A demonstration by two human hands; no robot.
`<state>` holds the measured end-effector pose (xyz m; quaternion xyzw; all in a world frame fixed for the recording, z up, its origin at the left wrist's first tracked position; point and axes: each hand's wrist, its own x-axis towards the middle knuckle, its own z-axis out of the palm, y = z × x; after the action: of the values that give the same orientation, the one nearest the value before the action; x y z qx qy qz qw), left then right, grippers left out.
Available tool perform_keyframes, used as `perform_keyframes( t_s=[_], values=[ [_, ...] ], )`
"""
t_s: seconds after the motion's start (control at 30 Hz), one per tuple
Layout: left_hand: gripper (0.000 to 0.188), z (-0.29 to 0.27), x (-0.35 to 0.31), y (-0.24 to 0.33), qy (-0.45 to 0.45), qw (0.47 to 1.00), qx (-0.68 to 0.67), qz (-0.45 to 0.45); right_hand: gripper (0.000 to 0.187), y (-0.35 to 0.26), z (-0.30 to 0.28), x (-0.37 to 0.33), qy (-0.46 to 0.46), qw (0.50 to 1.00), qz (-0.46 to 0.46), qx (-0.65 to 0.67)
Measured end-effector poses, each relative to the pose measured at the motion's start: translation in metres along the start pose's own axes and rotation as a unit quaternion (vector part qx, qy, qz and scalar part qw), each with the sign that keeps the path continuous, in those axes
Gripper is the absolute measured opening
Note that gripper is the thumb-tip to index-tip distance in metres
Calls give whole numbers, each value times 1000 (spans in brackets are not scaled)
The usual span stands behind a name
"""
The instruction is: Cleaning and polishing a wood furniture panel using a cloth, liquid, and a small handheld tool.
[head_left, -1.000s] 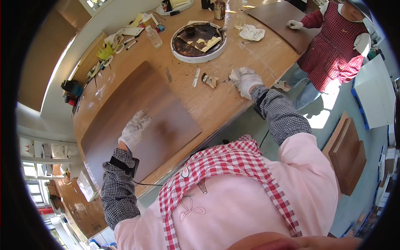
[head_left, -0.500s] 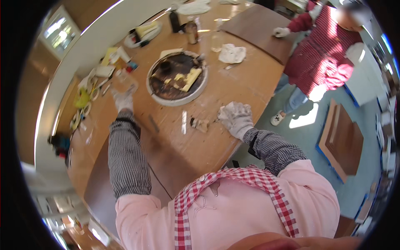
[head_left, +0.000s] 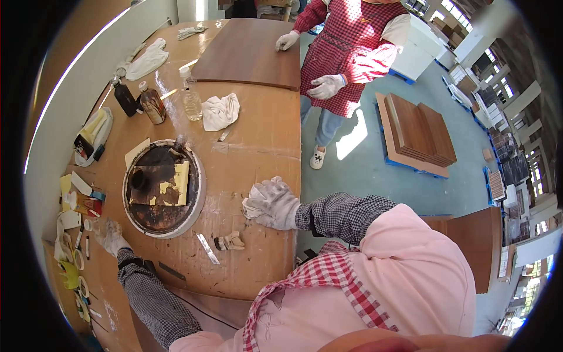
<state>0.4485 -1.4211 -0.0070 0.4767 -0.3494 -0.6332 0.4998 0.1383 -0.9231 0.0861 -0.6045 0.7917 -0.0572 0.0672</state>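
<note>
My left hand (head_left: 112,238), in a stained white glove, closes around a clear plastic bottle (head_left: 92,225) at the table's left; the fingers hide most of it. My right hand (head_left: 272,203), gloved too, rests near the right edge of the table, its fingers curled; what they hold, if anything, I cannot make out. Between my hands stands a round white-rimmed tray (head_left: 201,196), dark and stained inside. On it lies a brown piece of board (head_left: 153,179) with peeling yellow patches. Nearer to me are a flat metal strip (head_left: 208,249) and a small pale, dark-ended piece (head_left: 230,240).
A co-worker (head_left: 346,53) stands beyond the right edge, one gloved hand at a large brown panel (head_left: 249,53). Dark, brown and clear bottles (head_left: 190,97) and a white cloth (head_left: 221,111) stand and lie behind the tray. Stacked panels (head_left: 416,132) sit on the floor.
My view has swung rightward, so the table appears farther left. The co-worker's lower hand has risen to the waist. My left hand remains at the clear bottle.
</note>
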Motion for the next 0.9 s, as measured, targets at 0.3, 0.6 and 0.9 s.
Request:
perform_keyframes(
  t_s=[0.3,0.6,0.9],
  values=[
    [47,-40,-130,64,-54,912,314,257,61,-31,-29,-4,-47,998,-15,50],
    [49,-24,-390,70,-216,974,-38,55,30,-11,-34,22,-49,997,43,51],
    [50,7,-506,33,-303,946,108,28,37,-2,-16,-138,76,796,184,571]
  ],
)
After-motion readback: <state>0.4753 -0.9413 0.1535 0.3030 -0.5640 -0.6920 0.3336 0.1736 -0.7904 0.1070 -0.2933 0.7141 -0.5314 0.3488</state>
